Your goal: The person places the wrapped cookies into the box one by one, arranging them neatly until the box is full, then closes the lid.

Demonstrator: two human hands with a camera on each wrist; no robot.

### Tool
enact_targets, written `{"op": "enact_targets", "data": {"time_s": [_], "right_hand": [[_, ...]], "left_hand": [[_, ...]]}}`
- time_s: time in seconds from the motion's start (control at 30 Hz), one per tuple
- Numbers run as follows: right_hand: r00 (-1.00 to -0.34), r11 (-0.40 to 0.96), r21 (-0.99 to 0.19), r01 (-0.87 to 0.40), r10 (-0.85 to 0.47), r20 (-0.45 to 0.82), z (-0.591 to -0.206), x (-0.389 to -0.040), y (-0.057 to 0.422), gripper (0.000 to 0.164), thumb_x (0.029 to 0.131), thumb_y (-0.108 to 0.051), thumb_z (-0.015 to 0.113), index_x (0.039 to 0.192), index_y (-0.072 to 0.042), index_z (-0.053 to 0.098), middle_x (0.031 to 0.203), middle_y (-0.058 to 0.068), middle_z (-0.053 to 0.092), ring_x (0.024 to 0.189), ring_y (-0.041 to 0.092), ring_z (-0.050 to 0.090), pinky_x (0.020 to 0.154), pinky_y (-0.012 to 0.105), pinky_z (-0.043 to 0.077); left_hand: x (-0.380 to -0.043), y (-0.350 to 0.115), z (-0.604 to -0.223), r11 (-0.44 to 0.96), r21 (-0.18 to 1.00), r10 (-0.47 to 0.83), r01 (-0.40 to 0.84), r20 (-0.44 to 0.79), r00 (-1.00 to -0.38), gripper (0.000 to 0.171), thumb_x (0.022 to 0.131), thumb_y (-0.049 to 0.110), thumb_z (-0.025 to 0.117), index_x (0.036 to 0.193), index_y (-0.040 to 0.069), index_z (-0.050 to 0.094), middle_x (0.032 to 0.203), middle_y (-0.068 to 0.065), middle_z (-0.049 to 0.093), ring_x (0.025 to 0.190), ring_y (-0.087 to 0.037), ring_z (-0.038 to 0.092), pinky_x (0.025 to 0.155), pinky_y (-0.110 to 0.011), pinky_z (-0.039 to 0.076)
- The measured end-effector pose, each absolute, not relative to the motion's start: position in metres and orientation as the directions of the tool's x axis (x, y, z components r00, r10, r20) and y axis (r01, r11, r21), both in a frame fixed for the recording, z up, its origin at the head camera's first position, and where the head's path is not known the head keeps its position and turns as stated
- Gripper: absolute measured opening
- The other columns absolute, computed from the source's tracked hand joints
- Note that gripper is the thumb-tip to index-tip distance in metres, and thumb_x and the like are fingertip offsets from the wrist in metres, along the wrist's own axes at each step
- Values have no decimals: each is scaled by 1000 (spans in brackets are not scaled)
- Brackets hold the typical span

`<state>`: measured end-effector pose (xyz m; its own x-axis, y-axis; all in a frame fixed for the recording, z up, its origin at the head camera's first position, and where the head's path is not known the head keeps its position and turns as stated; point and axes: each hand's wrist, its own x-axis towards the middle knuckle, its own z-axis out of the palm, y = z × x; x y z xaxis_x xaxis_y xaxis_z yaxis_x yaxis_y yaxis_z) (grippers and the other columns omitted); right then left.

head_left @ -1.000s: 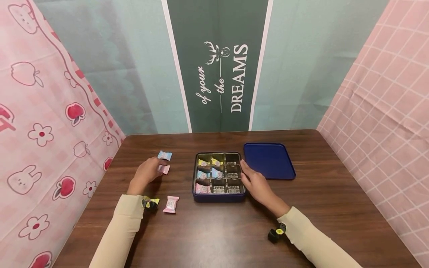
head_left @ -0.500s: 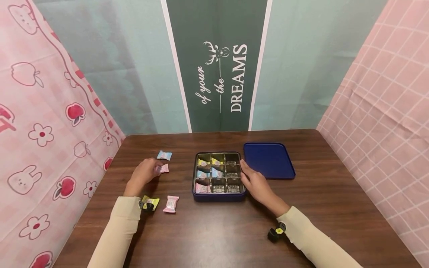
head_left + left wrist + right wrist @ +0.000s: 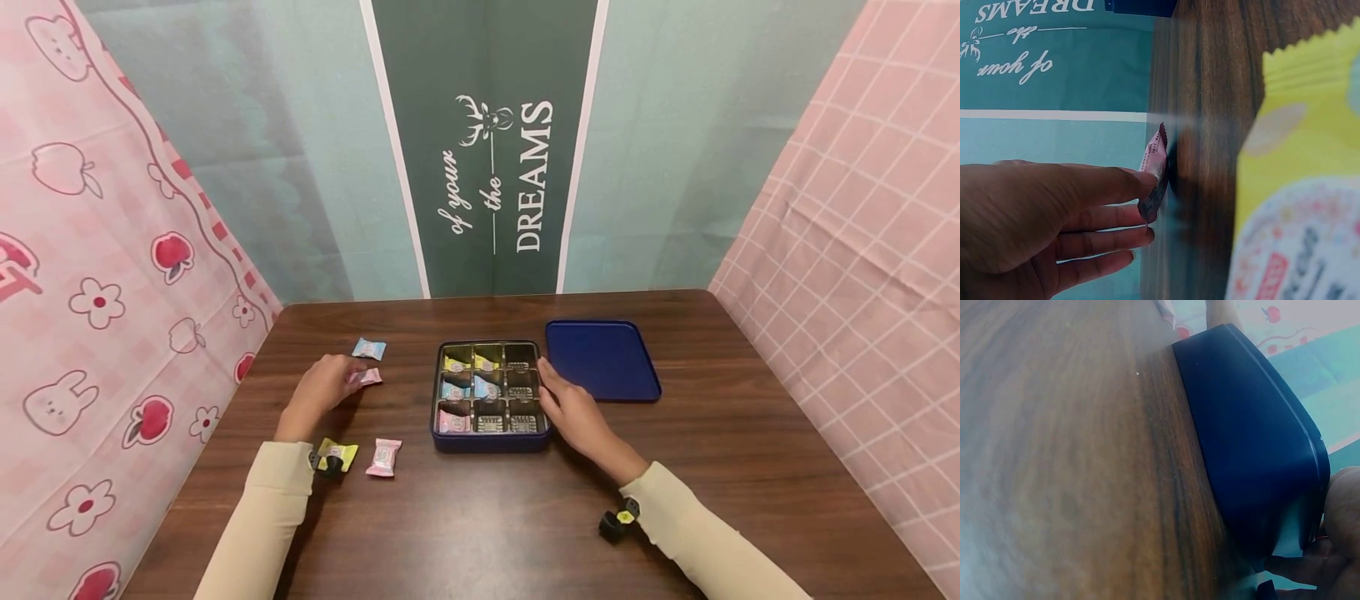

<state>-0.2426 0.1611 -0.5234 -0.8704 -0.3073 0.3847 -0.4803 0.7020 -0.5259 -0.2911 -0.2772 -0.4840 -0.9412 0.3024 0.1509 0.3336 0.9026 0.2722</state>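
Observation:
My left hand (image 3: pixel 324 392) pinches a pink wrapped candy (image 3: pixel 369 377) by its left end, just above or on the table. In the left wrist view, the thumb (image 3: pixel 1122 185) presses the candy (image 3: pixel 1155 164) against the fingers, and it stands on edge. The fingers of my right hand (image 3: pixel 573 412) lie fairly straight along the right wall of a dark blue tin (image 3: pixel 491 443). Inside the tin is a nine-part divider. Yellow candies (image 3: pixel 486 362) sit in its back left and back middle parts, blue ones (image 3: pixel 486 387) in the middle left and centre, a pink one (image 3: pixel 453 422) front left.
A blue candy (image 3: pixel 369 348) lies behind the left hand. Nearer the front are a yellow candy (image 3: pixel 339 455), partly under the wrist camera, and another pink candy (image 3: pixel 384 457). The blue lid (image 3: pixel 602 360) lies right of the tin on the wooden table (image 3: pixel 480 533).
The left hand has shifted slightly left, and the pink candy at its fingertips has turned and moved a little. The right hand and the tin have stayed put.

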Motion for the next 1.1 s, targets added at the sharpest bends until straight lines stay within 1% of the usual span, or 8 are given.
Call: {"op": "enact_targets", "data": {"time_s": [0.1,0.27,0.4,0.5,0.57,0.77,0.93,1.1], "right_hand": [[-873,701,-530,-477,-309,377,-524,-243,162,52,104,-12,56,151,4,42,155,19,42,132,35,52,102,53,47],[-872,702,-528,-478,-308,380,-524,-243,161,52,103,-11,56,151,4,42,155,19,42,133,34,51,102,53,46],[-869,700,-527,-482,-304,391,-524,-243,161,51,103,-12,57,150,3,44,154,19,44,132,34,52,102,52,47],[-867,700,-524,-485,-306,394,-524,-243,161,51,103,-12,57,150,4,44,153,19,44,132,34,52,102,53,47],[-865,700,-522,-488,-308,396,-524,-243,161,51,103,-12,57,150,4,44,153,19,44,132,34,53,102,52,47],[-863,703,-516,-490,-306,402,-525,-244,163,51,103,-12,57,149,4,45,153,19,45,131,35,53,101,53,47],[-865,704,-517,-487,-306,398,-525,-244,163,50,103,-13,57,149,3,45,153,17,44,130,35,54,101,52,47],[-866,707,-515,-485,-307,395,-526,-245,162,51,103,-12,57,150,3,45,154,17,43,131,34,53,102,52,47]], "left_hand": [[-292,-276,-485,898,270,311,349,172,-935,4,88,6,77,91,6,75,65,1,52,62,-19,47,58,-36,40],[-293,-276,-487,887,267,331,377,201,-922,5,88,6,78,87,8,73,61,3,43,60,-17,43,56,-35,37],[-292,-275,-486,882,275,330,382,217,-919,6,86,4,79,86,6,74,64,2,49,63,-18,47,59,-37,40],[-291,-274,-485,880,281,327,383,227,-917,7,86,4,79,92,5,77,70,0,56,66,-19,49,62,-38,43],[-291,-273,-484,877,284,326,387,239,-915,11,85,4,80,96,4,78,73,-2,58,68,-20,50,63,-40,44],[-288,-269,-481,877,255,335,406,281,-899,15,84,5,81,99,3,78,77,-6,59,69,-21,51,64,-42,45],[-286,-264,-477,888,232,323,397,300,-898,21,84,7,82,104,3,78,81,-10,62,69,-23,53,65,-44,48],[-283,-259,-473,895,225,308,385,312,-899,25,85,11,81,108,4,77,90,-13,66,70,-24,57,66,-48,51]]}}
